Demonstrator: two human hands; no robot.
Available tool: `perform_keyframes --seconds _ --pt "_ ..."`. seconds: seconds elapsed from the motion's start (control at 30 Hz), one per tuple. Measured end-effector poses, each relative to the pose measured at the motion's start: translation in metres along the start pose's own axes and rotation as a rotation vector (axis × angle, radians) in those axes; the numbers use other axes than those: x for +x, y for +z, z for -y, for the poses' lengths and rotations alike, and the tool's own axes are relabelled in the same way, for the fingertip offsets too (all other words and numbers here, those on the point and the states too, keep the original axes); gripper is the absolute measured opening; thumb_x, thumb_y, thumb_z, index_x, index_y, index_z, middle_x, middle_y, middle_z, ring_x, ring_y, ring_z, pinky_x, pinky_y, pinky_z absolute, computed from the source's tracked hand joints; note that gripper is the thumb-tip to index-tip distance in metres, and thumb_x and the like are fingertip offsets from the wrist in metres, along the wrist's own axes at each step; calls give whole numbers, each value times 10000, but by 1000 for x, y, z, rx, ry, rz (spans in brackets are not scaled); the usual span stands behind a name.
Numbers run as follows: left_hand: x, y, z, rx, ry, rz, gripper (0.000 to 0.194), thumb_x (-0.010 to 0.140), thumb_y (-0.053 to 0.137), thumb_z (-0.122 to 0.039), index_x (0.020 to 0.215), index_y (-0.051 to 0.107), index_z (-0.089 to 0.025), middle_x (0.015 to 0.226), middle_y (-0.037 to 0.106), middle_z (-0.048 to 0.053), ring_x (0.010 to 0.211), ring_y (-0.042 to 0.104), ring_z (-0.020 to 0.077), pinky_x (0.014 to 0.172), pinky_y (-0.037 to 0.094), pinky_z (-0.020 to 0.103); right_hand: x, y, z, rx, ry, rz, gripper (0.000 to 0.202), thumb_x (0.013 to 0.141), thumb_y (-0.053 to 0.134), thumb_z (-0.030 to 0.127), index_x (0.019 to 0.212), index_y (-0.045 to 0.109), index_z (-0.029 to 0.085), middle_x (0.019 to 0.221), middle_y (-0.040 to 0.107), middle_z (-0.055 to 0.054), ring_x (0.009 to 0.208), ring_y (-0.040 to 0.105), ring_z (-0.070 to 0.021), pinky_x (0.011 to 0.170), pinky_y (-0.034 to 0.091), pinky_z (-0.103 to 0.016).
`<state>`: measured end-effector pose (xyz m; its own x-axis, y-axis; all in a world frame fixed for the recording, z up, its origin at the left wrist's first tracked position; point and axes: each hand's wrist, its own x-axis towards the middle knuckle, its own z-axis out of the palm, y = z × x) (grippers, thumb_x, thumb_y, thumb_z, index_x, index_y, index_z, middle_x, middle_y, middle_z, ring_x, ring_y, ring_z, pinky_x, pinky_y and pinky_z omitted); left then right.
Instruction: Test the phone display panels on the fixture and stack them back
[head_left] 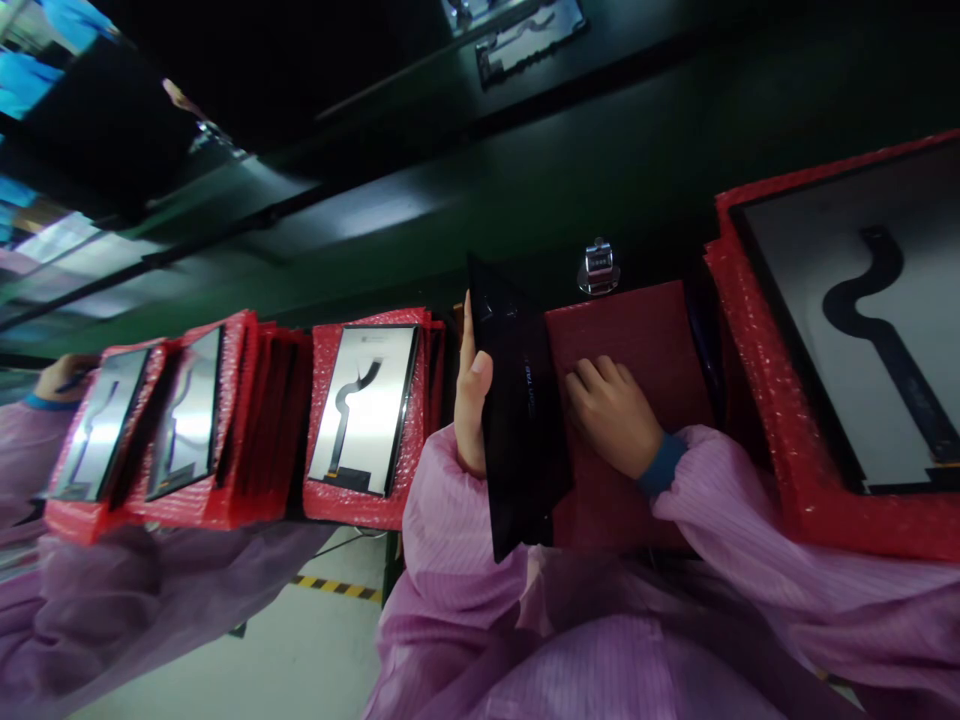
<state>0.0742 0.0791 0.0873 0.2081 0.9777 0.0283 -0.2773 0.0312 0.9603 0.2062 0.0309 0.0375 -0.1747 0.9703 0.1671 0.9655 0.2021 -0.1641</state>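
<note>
A black tablet screen panel (525, 410) stands tilted on its edge, its glossy face turned to the right. My left hand (472, 400) grips it from the left side, with the thumb at the near edge and the fingers against the back. My right hand (615, 418) rests over a dark red pad (634, 335) just right of the panel. Its fingers are curled together and the tips are turned under, so whatever they may hold is hidden. A small metal tally counter (598, 265) sits behind the pad.
To the right, a screen panel (802, 290) lies on red bubble wrap (825, 520). On the left are another panel (375, 400) on red bubble wrap and a stack of red bubble bags (262, 430). A co-worker's hand (66, 378) is at far left. A dark rail (322, 190) crosses behind.
</note>
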Motion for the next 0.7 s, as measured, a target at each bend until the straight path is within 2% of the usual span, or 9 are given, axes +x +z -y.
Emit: perform_keyframes --seconds 0.13,0.33,0.47,0.6,0.7 --pt "4 -2 0 -38 54 41 586 948 558 -489 1505 477 -327 1614 424 -72 1564 261 285 1318 214 423 -1 -3 2 -20 -9 13 222 982 471 129 865 659 150 952 660 -122 878 514 -267 721 306 -380" --pt "5 -2 -2 -19 86 52 560 982 500 -477 1516 456 -316 1618 417 -72 1583 194 269 1322 181 398 -4 -6 8 -49 -52 -3 251 982 470 118 856 686 140 922 670 -117 852 530 -252 703 319 -375" --pt "3 -3 -3 55 59 82 576 979 480 -490 1520 449 -296 1601 444 -65 1584 176 291 1321 166 450 -6 -7 9 -62 -71 -26 255 981 469 112 894 709 128 934 683 -120 853 542 -246 703 349 -372" --pt "3 -3 -3 15 41 12 544 954 508 -478 1465 526 -291 1584 473 -43 1575 223 272 1313 210 437 -10 -5 11 -101 -94 -95 255 966 479 100 891 722 114 965 700 -128 848 564 -250 692 396 -371" --pt "2 -2 -1 67 54 -24 540 941 508 -509 1439 558 -309 1574 486 -51 1574 232 245 1299 252 414 -13 -3 16 -171 -115 -131 283 956 457 84 974 739 65 1037 707 -165 869 578 -262 699 439 -376"
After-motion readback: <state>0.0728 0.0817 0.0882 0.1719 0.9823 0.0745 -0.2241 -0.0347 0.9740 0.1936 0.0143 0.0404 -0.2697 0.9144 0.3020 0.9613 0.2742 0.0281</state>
